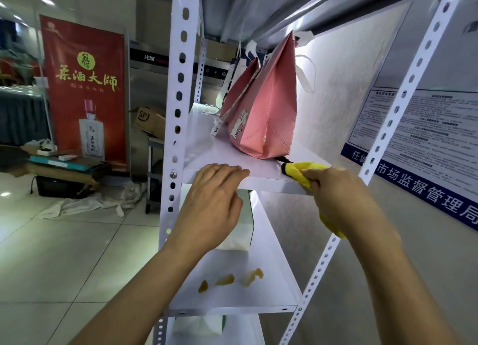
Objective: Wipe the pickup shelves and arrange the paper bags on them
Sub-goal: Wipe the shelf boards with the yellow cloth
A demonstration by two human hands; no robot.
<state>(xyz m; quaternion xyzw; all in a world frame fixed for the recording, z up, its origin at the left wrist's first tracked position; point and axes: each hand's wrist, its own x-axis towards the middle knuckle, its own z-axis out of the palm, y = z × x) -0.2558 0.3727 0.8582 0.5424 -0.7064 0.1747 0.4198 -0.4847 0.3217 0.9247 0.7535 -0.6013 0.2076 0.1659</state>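
Note:
A white metal shelf (232, 161) at chest height carries a pink paper bag (269, 117), with a second pink bag (241, 85) and more bags behind it. My left hand (214, 202) rests flat on the shelf's front edge, fingers together, holding nothing. My right hand (333, 189) grips a yellow cloth (300, 171) pressed on the shelf's right front corner, just below the big pink bag. The shelf below (274, 287) shows three orange-brown smears (230, 280) and a white bag (238, 238) partly hidden by my left forearm.
Perforated white uprights (178, 111) frame the rack. A white wall with a blue-edged notice board (424, 142) lies to the right. To the left stand a red banner (85, 91), cardboard boxes (150, 122), stacked items and crumpled white cloth (98, 202) on the tiled floor.

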